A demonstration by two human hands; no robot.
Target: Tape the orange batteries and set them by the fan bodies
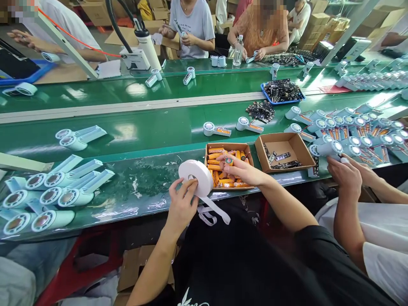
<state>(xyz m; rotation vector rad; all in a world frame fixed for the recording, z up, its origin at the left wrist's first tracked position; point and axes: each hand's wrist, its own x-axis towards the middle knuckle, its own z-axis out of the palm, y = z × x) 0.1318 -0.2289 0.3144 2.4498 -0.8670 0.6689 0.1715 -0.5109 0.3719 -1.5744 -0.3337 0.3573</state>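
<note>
One roll of white tape [202,175] is clamped in the left grip [182,203] over the near edge of the surface [153,170], its loose end hanging past that edge. One orange cell [228,161] is pinched by the right grip [241,171] above a cardboard box [250,153] of cells too heaped to count. A second box [298,148] is set to its right. Beyond the far edge, two empty-handled housings [72,139] are laid leftward, two cell-fitted housings [208,128] centrally.

No word can be read for sure. The grey shirt [199,21] at the back has small dark words [190,31], too blurry to read. The black shirt [223,255] has a white print [184,298], cut off below.
</note>
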